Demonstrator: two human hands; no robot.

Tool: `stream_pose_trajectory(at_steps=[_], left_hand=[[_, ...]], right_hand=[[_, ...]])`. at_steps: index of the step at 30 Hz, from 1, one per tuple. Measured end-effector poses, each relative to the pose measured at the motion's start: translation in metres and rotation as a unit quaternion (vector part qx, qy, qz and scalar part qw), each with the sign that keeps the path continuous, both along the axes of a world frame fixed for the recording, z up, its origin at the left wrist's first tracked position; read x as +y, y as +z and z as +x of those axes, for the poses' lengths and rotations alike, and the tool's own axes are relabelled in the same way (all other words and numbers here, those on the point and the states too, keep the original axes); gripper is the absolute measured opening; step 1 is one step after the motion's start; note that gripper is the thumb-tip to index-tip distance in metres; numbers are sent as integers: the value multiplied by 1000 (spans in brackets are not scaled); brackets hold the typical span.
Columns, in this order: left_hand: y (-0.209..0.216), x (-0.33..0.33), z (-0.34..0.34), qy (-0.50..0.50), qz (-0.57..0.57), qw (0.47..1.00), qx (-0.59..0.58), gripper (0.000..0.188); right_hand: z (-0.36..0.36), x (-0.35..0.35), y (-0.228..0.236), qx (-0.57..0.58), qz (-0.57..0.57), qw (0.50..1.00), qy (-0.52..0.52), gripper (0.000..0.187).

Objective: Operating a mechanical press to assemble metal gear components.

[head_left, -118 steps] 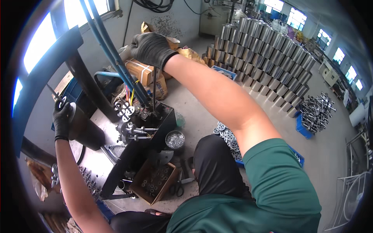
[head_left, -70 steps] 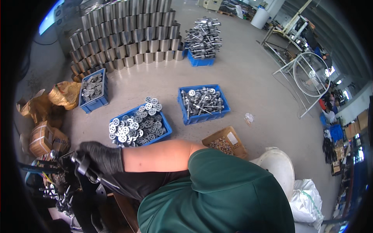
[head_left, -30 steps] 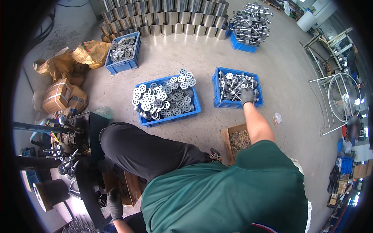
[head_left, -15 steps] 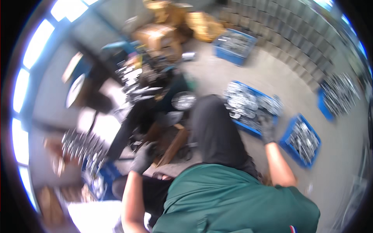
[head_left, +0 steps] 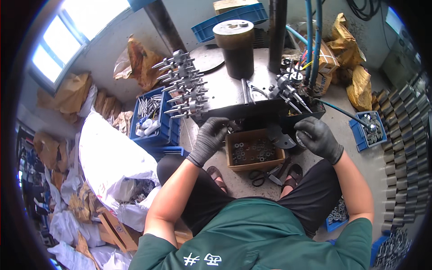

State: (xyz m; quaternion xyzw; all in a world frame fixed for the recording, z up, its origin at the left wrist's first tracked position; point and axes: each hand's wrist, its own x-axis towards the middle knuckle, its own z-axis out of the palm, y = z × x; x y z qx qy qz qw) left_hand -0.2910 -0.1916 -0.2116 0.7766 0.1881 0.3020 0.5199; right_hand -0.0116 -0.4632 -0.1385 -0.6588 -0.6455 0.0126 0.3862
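Observation:
My left hand (head_left: 208, 140), in a dark grey glove, is closed at the front edge of the metal press table (head_left: 258, 87). A small metallic bit shows at its fingertips, too small to name. My right hand (head_left: 320, 140), gloved alike, curls around a shiny round metal part (head_left: 306, 138), mostly hidden by the fingers. Between and below the hands sits an open cardboard box (head_left: 255, 167) with several small metal rings inside. A thick steel cylinder (head_left: 234, 49) stands over the table. Metal parts with long pins (head_left: 184, 85) are lined up on its left side.
More pinned metal parts (head_left: 290, 92) lie at the table's right. A blue crate (head_left: 153, 119) of metal rods stands left, beside a white sack (head_left: 112, 157). Scissors (head_left: 257, 178) lie on the floor near my feet. Another blue crate (head_left: 370, 130) stands right, before stacked metal pieces (head_left: 405, 153).
My view has turned from the floor crates to the press table. My right hand has left a blue crate of round metal parts and now holds one in front of the table.

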Motion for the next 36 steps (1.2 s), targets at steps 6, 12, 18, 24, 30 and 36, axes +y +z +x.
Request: stream_pose_trajectory(at_steps=[6,12,18,24,30,36], left_hand=[[6,47,-26,237,-398,867,-183,14],[-11,108,-31,195,-512,810,-208,16],[5,106,3,274,-389,855,-205,9],[36,33,24,91,352,920,-148,33],[-7,-16,58,-20,-123,975,-185,33],[-15,-4,84,24,-346,937,-44,48]], right_hand=[[-1,22,-63,-76,-290,945,134,26],[-15,29,-74,-61,-355,920,155,30],[-8,24,-82,-57,-399,907,123,29],[-15,17,-89,-104,-419,892,131,25],[-33,76,-115,-137,-491,838,193,27],[-40,145,-252,-109,-518,833,158,45]])
